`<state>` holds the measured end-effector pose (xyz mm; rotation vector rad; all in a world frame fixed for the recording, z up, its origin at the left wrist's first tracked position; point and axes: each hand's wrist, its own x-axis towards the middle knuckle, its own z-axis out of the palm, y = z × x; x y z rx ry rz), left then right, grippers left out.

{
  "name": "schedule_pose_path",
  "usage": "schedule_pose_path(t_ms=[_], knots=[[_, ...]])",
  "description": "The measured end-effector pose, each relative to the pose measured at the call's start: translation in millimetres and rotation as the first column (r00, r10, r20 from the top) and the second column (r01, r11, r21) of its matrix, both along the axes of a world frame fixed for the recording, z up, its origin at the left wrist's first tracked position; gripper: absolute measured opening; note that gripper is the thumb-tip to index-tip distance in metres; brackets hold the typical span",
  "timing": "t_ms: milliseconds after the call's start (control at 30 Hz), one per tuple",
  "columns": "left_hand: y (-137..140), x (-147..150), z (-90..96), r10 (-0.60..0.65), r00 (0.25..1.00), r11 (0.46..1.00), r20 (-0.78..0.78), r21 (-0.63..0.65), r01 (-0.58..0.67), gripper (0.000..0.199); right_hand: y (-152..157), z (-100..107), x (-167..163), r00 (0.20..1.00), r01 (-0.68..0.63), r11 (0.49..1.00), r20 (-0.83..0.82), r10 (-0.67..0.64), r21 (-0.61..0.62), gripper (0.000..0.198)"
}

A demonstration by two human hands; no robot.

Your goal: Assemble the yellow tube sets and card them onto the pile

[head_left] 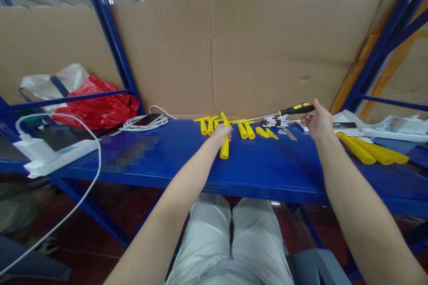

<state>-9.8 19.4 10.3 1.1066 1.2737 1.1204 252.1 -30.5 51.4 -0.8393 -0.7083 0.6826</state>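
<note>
My left hand (223, 134) is closed around a yellow tube with a blade-like top (224, 150), raised over the blue shelf (187, 156). My right hand (317, 121) grips the end of a black and yellow screwdriver (296, 109). Its long shaft points left, and the tip meets the upper part of the yellow tube near my left fingers; whether it sits in a screw is too small to tell. Behind my left hand stand several yellow T-shaped pieces (203, 127), with more of them (249, 130) just to its right.
Flat yellow pieces (262, 132), small metal parts (282, 132) and striped packets (276, 121) lie right of centre. Yellow tubes (364, 151) rest at far right by a white power strip (384, 132). A red bag (96, 102), coiled white cable (143, 122) and another power strip (67, 156) are left.
</note>
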Motion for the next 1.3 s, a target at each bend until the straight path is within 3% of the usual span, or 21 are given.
schedule_pose_path(t_ms=[133,667,1300], knots=[[-1.2,0.1,0.4,-0.003,1.000,1.000,-0.004,0.005,0.003,0.023,-0.6,1.9,-0.1,0.999,-0.032,0.999,-0.019,0.031,-0.033,0.027],[-3.5,0.5,1.8,-0.025,0.999,0.999,-0.027,0.019,0.026,0.020,3.1,-5.1,2.9,0.996,0.050,0.998,0.069,-0.053,0.049,0.034],[1.0,-0.4,-0.8,-0.037,0.999,0.999,-0.019,0.017,0.038,0.018,-5.9,2.2,-6.1,0.997,0.077,0.996,0.021,-0.076,-0.054,0.032]])
